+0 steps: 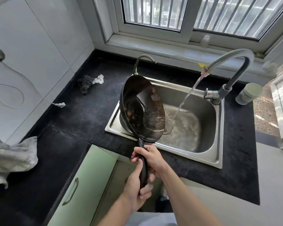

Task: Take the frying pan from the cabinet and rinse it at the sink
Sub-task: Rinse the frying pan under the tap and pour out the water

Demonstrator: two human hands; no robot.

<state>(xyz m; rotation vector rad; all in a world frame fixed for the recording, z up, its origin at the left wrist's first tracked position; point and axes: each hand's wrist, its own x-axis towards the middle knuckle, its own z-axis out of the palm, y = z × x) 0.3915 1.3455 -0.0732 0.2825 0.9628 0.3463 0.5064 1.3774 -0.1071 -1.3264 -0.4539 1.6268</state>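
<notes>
A dark, worn frying pan (142, 108) is tilted steeply on its side over the left part of the steel sink (218, 136), its inside facing right. Both hands hold its black handle. My right hand (149, 158) grips the handle near the pan. My left hand (137, 188) grips the handle's lower end. Water runs from the grey faucet (232, 64) in a slanted stream into the sink basin, to the right of the pan and apart from it.
Black countertop (82, 116) surrounds the sink. A dark scrubber (85, 83) and white scrap lie at the back left. A grey cloth (11, 157) hangs at left. A white cup (249, 93) stands right of the faucet. A green cabinet door (82, 190) stands open below.
</notes>
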